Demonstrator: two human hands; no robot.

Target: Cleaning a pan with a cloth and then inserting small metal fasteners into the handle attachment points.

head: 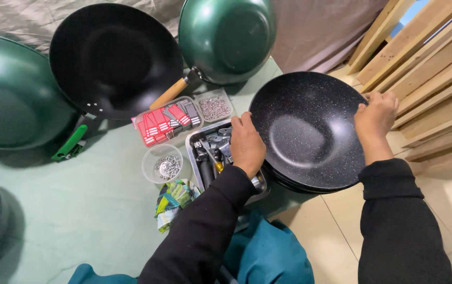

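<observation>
there, a black speckled wok (310, 131), glossy, between both hands

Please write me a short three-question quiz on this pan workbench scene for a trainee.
1. True or false: both hands grip the rim of the black speckled pan.
2. What lies in the round clear bowl: A) small metal washers, B) water, C) screws with red heads?
3. What colour is the handle of the black wok?

Key:
1. True: the left hand and right hand hold opposite sides.
2. A.
3. Green.
</observation>
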